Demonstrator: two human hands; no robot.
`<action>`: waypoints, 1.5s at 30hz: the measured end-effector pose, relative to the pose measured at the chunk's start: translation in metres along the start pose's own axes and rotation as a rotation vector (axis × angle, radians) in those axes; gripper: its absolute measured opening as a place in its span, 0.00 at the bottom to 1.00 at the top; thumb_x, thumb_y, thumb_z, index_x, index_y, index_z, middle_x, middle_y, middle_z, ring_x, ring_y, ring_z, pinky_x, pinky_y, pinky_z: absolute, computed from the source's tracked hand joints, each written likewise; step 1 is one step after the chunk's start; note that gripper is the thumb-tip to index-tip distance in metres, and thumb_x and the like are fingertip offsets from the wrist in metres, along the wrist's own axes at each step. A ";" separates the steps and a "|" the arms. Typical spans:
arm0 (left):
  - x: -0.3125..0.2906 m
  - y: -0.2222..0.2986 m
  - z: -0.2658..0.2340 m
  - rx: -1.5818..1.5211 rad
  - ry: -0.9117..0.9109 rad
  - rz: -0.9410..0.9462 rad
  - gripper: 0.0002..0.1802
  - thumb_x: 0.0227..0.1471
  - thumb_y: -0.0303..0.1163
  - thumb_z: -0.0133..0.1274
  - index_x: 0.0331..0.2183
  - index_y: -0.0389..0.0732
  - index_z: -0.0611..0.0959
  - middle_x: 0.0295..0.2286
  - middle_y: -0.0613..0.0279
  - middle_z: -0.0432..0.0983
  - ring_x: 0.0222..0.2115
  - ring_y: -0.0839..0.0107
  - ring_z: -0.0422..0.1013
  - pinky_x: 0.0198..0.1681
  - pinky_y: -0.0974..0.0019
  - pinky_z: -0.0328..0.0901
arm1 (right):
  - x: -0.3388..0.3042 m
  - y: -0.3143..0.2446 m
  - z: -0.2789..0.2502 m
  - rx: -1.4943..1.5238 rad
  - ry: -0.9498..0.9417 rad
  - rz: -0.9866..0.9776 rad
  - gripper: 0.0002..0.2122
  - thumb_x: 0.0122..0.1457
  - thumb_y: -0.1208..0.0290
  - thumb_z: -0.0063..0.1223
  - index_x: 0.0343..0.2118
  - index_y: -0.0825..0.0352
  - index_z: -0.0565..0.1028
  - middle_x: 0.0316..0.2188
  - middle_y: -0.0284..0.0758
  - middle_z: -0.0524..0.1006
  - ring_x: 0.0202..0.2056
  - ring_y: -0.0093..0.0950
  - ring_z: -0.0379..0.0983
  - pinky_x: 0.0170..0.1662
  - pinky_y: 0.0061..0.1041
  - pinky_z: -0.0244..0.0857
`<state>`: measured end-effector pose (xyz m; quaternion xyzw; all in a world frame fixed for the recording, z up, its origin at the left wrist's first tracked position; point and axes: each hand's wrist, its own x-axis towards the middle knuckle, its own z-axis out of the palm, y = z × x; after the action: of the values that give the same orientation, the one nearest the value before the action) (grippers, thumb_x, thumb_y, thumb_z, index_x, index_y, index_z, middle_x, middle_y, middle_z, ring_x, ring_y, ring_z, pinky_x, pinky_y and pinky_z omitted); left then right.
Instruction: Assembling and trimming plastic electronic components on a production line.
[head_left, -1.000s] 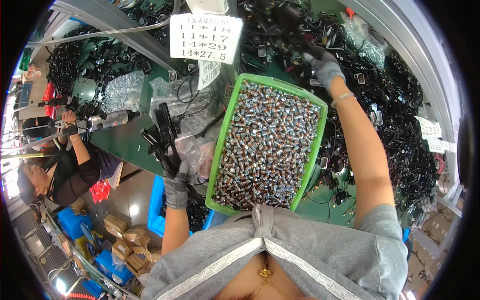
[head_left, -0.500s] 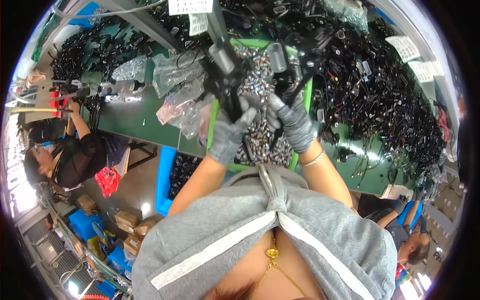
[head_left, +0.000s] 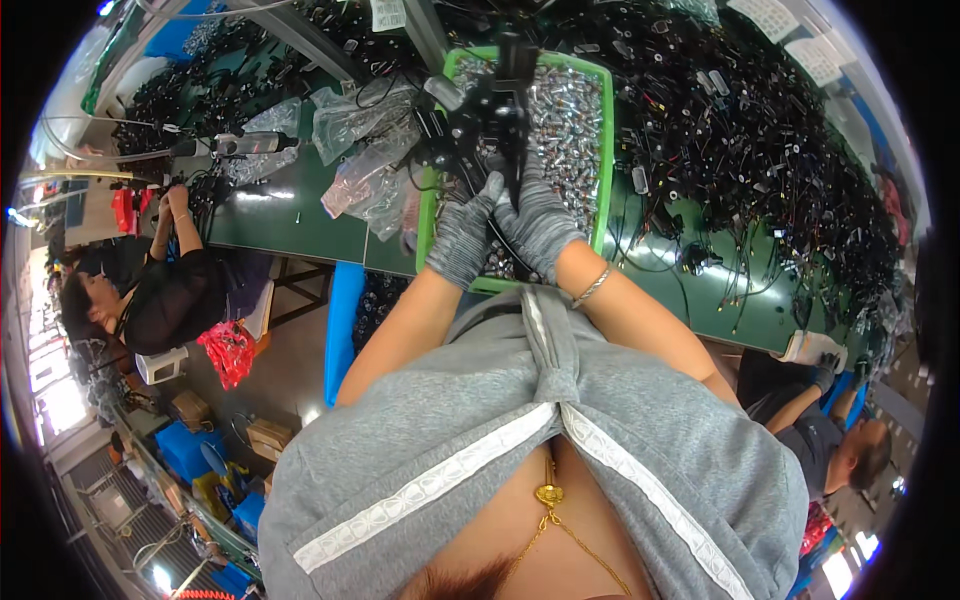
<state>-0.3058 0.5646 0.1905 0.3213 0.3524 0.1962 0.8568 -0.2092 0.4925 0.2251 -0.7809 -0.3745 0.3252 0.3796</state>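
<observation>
In grey striped gloves, my left hand (head_left: 466,236) and my right hand (head_left: 545,226) are close together over the near half of a green bin (head_left: 606,150). Small silvery metal parts (head_left: 572,125) fill the bin. Both hands are closed around a bunch of black cabled parts (head_left: 512,105), which sticks up and away from me. One piece at the bunch's left has a clear, rounded end (head_left: 443,93). Where one hand's pieces end and the other's begin I cannot tell, and the fingertips are partly hidden.
Crumpled clear plastic bags (head_left: 370,170) lie left of the bin on the green table (head_left: 315,205). A large heap of black cabled parts (head_left: 730,130) covers the table's right side. A blue crate (head_left: 343,325) stands below the left edge. Co-workers sit at left (head_left: 150,300) and right (head_left: 815,440).
My hands have come together from either side of the bin's middle. The black pieces that were apart now form one bunch. The right side of the bin's contents has come into view.
</observation>
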 end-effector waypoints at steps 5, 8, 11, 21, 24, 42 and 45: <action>-0.010 0.005 -0.013 -0.057 -0.242 0.041 0.26 0.56 0.40 0.53 0.52 0.38 0.70 0.46 0.61 0.70 0.45 0.71 0.68 0.48 0.67 0.65 | -0.019 -0.025 -0.005 -0.213 -0.032 0.007 0.39 0.55 0.66 0.45 0.62 0.76 0.36 0.45 0.60 0.70 0.39 0.50 0.73 0.43 0.40 0.68; -0.025 0.022 -0.008 0.046 -0.371 0.112 0.30 0.52 0.38 0.54 0.54 0.37 0.67 0.47 0.54 0.71 0.48 0.63 0.68 0.53 0.61 0.63 | -0.032 -0.042 -0.009 -0.305 -0.064 -0.017 0.39 0.55 0.65 0.45 0.63 0.75 0.36 0.47 0.58 0.69 0.41 0.48 0.73 0.44 0.39 0.68; -0.041 0.044 -0.002 0.182 -0.533 0.234 0.34 0.46 0.33 0.59 0.53 0.35 0.67 0.44 0.51 0.73 0.45 0.62 0.70 0.51 0.59 0.65 | -0.039 -0.046 -0.001 -0.355 -0.063 -0.077 0.37 0.57 0.63 0.42 0.64 0.70 0.37 0.45 0.51 0.72 0.39 0.44 0.75 0.42 0.39 0.69; -0.028 0.051 -0.062 0.035 0.007 0.264 0.15 0.47 0.21 0.56 0.41 0.35 0.76 0.35 0.55 0.75 0.36 0.67 0.74 0.46 0.65 0.69 | -0.021 -0.006 -0.015 0.161 -0.278 -0.490 0.34 0.48 0.65 0.60 0.59 0.64 0.61 0.52 0.47 0.68 0.51 0.37 0.67 0.51 0.32 0.65; -0.035 0.059 -0.087 0.353 0.160 0.467 0.06 0.49 0.25 0.59 0.31 0.35 0.78 0.27 0.64 0.74 0.25 0.74 0.71 0.32 0.68 0.71 | 0.016 0.057 -0.041 -0.107 -0.121 -0.217 0.23 0.53 0.61 0.56 0.53 0.59 0.71 0.49 0.41 0.72 0.50 0.35 0.68 0.54 0.35 0.62; -0.088 0.042 -0.076 1.192 0.261 0.739 0.17 0.43 0.29 0.61 0.38 0.37 0.78 0.29 0.59 0.79 0.29 0.65 0.76 0.33 0.65 0.70 | 0.056 0.100 -0.007 -0.726 -0.059 0.215 0.16 0.52 0.72 0.54 0.45 0.66 0.72 0.44 0.47 0.75 0.48 0.43 0.71 0.52 0.36 0.64; -0.085 0.034 -0.069 1.155 0.199 0.742 0.15 0.44 0.28 0.59 0.37 0.36 0.78 0.29 0.60 0.78 0.29 0.66 0.76 0.33 0.65 0.70 | 0.061 0.112 -0.010 -0.660 -0.098 0.166 0.22 0.51 0.75 0.55 0.52 0.64 0.69 0.51 0.47 0.70 0.54 0.40 0.68 0.54 0.34 0.64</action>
<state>-0.4172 0.5696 0.2170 0.8056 0.3442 0.2856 0.3885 -0.1323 0.4913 0.1230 -0.8730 -0.4125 0.2532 0.0603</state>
